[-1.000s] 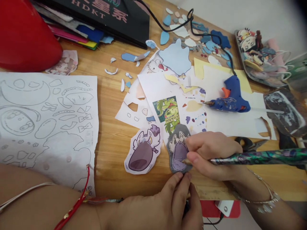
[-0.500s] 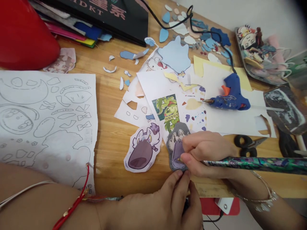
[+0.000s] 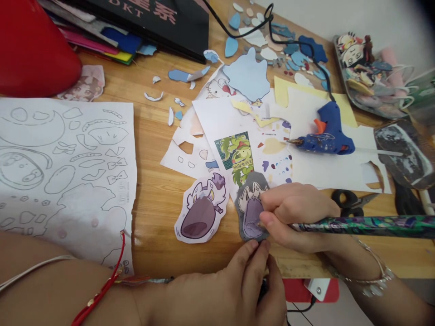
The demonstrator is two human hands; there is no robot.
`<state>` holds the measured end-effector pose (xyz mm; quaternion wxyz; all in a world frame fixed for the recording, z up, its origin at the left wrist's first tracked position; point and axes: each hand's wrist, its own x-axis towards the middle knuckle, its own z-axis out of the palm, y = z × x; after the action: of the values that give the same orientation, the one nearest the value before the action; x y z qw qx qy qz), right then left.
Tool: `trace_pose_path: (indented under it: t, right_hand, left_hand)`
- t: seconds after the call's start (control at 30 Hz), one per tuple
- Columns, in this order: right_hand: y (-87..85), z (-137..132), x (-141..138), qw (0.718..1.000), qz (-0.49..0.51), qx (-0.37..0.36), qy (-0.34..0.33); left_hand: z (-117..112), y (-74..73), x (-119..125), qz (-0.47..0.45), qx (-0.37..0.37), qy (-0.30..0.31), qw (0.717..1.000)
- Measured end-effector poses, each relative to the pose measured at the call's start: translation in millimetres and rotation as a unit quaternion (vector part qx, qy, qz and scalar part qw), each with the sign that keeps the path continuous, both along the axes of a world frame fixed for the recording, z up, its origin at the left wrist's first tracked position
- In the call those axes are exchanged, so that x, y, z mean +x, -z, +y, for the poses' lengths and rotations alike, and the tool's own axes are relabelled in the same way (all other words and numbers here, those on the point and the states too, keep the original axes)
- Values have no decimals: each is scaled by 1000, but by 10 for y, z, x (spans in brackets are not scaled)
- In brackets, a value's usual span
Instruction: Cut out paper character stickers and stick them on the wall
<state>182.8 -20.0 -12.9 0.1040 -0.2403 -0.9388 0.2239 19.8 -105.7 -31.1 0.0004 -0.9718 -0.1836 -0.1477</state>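
A grey felt patch [image 3: 242, 226] with a purple-bodied cartoon animal lies near the table's front edge. My right hand [image 3: 299, 215] is closed round a long pen [image 3: 367, 226] with a green and purple pattern, its tip on the purple belly. At the patch's lower edge are the fingertips of my left hand [image 3: 234, 290], curled over the table edge. Something dark shows between those fingers, too hidden to name. Just left of the patch lies a paper cutout [image 3: 200, 213] printed with a similar purple animal.
A blue glue gun [image 3: 326, 136] rests on white paper. Black scissors [image 3: 350, 201] lie behind my right hand. An outline-pattern sheet [image 3: 78, 172] is at left. Felt scraps [image 3: 248, 74] and a tray [image 3: 360, 102] of figures stand at the back, beside a red object [image 3: 37, 50].
The pen tip has shifted slightly right on the purple belly, and the pen's far end sits a little higher. My left hand stays almost in place; the view has moved slightly.
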Motion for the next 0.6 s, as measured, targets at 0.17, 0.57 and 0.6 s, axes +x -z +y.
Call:
trace_pose_path:
  t: [0.17,0.57,0.6]
  right_hand:
    - [2,12,47,997,57,-43,22]
    - [62,-9,49,996,68,-50,34]
    - [58,-8,50,996,65,-49,32]
  left_hand:
    - [-1,-8,-2,10,-10,15,1000]
    - [2,-6,3,11,-12,10,1000]
    - [-4,-8,0,9,-8,7,1000]
